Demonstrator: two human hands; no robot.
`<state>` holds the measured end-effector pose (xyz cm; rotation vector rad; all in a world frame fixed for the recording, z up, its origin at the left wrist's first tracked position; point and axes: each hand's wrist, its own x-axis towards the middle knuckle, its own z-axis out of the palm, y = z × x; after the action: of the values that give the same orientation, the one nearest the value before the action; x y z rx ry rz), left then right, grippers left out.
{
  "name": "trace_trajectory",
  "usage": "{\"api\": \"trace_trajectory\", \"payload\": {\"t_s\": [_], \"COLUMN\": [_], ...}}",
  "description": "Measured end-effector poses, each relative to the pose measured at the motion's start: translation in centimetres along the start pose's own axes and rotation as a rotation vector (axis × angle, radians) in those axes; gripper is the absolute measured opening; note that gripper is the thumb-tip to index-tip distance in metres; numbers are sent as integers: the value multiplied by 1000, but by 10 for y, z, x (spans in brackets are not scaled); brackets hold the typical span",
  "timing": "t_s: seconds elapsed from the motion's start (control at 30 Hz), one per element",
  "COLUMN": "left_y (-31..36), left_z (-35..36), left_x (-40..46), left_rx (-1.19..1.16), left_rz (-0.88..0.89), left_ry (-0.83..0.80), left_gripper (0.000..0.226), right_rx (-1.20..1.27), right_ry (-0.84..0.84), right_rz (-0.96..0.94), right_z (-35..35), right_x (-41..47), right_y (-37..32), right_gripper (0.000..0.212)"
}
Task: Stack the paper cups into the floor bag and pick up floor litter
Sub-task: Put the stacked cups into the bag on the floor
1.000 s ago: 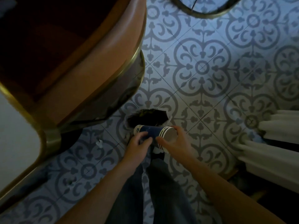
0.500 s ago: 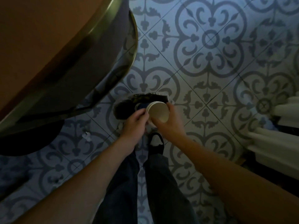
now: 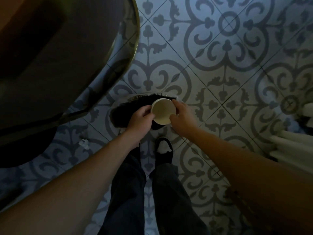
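Cup stack (image 3: 163,111) btwn both hands' fingers (image 3: 147,112), over bag (image 3: 125,112).

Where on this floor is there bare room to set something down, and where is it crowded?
Open tile lies beyond the dark bag, toward the top right, between the round table's brass edge and the white fabric. It is crowded at the bag: both hands hold the paper cup there, a shoe just below, a litter scrap beside the table.

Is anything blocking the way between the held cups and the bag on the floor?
Nothing visible does. The cup stack, held by the left hand and right hand, sits directly over the dark bag, whose opening shows around it. The white litter scrap lies well off to the left.
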<state>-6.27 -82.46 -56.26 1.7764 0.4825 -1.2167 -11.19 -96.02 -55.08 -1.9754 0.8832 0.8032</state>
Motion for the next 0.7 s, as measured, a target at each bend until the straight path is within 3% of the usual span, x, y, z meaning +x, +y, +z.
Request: {"api": "trace_trajectory", "payload": {"t_s": [0.2,0.33,0.7], "left_y": [-7,-15,-43], "left_z": [6,7,-3], "left_x": [22,31,27], "left_rx": [47,95,563], "left_rz": [-4,4,74], "left_ry": [-45,-83,-159], "left_gripper": [25,41,47], "right_rx": [-8,-47,-131], "right_ry": [-46,-43,-78], "right_rz": [38,-9,-111], "right_z": [-2,-6,-9], "right_x": [14,12,2], "right_y": [11,16,24], "right_gripper": [59,55,53]}}
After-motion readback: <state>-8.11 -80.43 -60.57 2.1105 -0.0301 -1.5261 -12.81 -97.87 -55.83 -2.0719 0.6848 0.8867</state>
